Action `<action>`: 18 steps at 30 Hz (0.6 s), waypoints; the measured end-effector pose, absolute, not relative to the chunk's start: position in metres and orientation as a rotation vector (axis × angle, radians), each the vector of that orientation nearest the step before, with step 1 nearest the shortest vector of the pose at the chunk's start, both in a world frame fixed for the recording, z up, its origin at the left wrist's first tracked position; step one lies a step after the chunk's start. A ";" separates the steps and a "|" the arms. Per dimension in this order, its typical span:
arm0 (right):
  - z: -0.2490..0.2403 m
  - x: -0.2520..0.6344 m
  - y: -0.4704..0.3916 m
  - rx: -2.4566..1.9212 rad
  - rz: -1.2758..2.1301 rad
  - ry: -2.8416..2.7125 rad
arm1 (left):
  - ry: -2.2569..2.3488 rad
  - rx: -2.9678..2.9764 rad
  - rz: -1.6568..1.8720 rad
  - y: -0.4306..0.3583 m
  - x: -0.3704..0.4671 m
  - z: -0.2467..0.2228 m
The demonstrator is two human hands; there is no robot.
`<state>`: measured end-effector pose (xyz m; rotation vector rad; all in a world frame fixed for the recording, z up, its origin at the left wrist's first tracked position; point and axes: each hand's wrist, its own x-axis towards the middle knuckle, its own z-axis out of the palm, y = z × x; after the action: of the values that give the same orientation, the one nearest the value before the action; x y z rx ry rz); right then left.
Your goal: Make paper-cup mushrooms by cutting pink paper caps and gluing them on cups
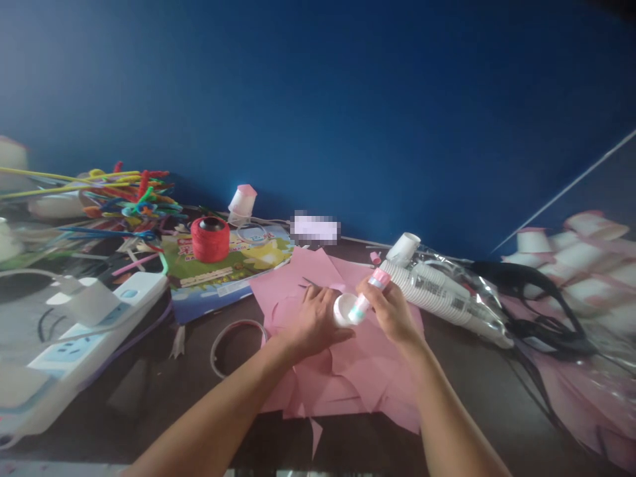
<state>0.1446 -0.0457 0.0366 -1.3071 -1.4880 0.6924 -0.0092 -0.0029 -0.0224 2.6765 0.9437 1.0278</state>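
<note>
Hands (318, 317), 2, holding 1 white cup (340, 310), 1 glue stick (360, 307)

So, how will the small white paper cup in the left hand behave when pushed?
The cup probably feels light, since it looks hollow. Its paper looks thin, so it may dent, and its round shape could roll if released.

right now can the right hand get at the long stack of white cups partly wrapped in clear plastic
Probably yes: the right hand is close to the long stack of white cups with nothing visible blocking, though it holds a pink-and-white tube, so grasping would likely need that freed.
</note>
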 end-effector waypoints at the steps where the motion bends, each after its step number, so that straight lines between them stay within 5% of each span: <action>1: 0.035 0.146 -0.046 -1.307 0.759 -1.464 | 0.946 2.677 1.035 -0.003 -0.009 -0.022; 18: 0.044 0.139 -0.051 -1.296 0.530 -1.596 | 0.973 2.666 0.996 -0.005 -0.009 -0.017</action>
<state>0.1392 -0.0506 0.0442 -1.2961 -1.5963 0.5296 -0.0090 -0.0049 -0.0175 2.6658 0.9727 0.9962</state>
